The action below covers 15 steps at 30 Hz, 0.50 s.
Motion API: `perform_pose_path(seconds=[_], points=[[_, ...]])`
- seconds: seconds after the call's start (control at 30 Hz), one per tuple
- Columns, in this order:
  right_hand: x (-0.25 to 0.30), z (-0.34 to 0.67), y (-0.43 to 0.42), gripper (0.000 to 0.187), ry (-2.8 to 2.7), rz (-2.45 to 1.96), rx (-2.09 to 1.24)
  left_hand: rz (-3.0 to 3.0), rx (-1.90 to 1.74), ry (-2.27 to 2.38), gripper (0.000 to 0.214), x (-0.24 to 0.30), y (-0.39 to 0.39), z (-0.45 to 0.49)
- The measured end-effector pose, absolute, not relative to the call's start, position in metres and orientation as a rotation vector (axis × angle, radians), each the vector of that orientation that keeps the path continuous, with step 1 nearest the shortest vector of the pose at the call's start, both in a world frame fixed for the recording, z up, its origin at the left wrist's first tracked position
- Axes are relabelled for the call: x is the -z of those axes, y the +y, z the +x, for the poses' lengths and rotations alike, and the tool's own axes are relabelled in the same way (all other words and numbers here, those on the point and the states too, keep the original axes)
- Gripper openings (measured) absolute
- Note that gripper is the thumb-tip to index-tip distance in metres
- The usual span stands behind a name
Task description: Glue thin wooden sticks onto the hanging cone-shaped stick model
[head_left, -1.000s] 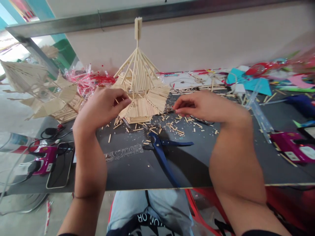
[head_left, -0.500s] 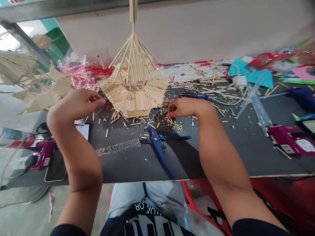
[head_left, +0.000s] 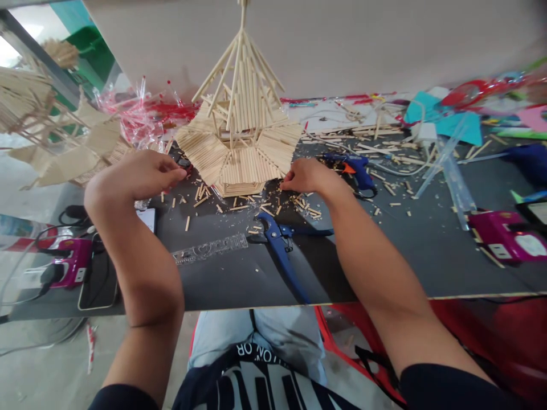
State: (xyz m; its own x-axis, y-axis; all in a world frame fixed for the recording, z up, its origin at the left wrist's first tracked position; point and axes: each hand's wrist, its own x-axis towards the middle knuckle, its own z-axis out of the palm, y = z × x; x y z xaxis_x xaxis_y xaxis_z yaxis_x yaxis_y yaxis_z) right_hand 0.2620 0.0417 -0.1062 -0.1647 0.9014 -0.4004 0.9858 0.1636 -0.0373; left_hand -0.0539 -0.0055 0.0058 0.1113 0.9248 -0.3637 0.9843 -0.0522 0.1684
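Pale tan stick model (head_left: 241, 134) on a dark grey tabletop (head_left: 427, 262), tan offcuts (head_left: 299, 204) scattered near it. Blue cutters (head_left: 280, 247) near centre; blue glue gun (head_left: 356, 168) with orange tip right of the model. Magenta-and-white boxes (head_left: 506, 239) far right and left; red-and-clear wrappers (head_left: 141, 117) far left.

Dark short sleeves, light jeans, black shirt (white lettering).

blue cutter (head_left: 280, 245), clear ruler (head_left: 210, 249), glue gun (head_left: 356, 169)

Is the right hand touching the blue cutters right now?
Apart. The head view shows the right hand up beside the stick model, dark tabletop separating it from the blue cutters.
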Motion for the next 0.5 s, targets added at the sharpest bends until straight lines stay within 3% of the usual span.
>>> perform_pose_path(seconds=[0.17,0.33,0.5], points=[[0.099,0.268,0.033,0.013,2.27,1.763,0.517,2.043,0.239,1.817,0.048,-0.005,-0.005,-0.052],[0.097,0.259,0.02,0.025,2.297,1.63,0.982,2.079,0.28,1.765,0.05,-0.003,0.0,-0.048],[0.11,0.236,0.012,0.02,2.296,1.739,0.817,2.081,0.333,1.737,0.048,0.0,0.005,-0.044]])
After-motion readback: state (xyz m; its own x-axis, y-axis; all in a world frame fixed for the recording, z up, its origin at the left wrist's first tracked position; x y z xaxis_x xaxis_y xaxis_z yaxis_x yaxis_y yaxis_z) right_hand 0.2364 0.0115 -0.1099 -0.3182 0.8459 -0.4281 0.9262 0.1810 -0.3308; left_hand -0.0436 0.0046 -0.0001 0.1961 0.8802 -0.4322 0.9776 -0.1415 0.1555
